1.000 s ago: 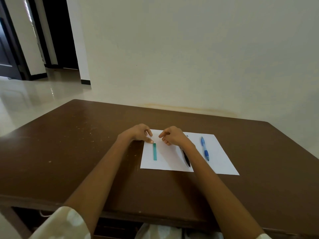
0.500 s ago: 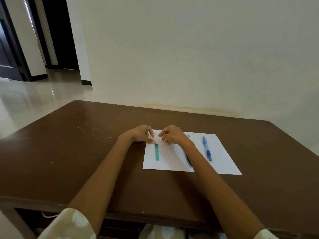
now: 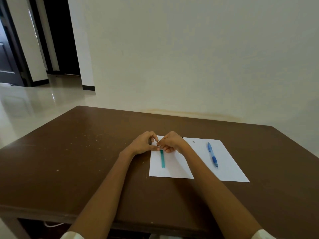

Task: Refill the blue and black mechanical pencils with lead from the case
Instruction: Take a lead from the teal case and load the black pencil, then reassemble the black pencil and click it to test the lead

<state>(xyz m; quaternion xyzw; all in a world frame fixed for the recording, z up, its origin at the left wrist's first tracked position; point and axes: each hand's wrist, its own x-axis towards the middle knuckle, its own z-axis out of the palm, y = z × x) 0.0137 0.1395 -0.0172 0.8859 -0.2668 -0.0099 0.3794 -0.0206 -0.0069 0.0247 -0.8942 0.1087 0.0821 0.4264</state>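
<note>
Lead case (image 3: pixel 162 158) is lying on the paper (image 3: pixel 172 169), long axis running from my fingers toward me. Both hands, left (image 3: pixel 144 144) and right (image 3: pixel 172 143), are pinching at its far end; contents too small to tell. Blue pencil (image 3: pixel 212 155) is lying well right.

Both forearms are bare from wrist to near the elbow; pale cream sleeve cuffs of soft cloth (image 3: pixel 262 234) show at the bottom edge, and the hands (image 3: pixel 143 144) wear no rings or watch
</note>
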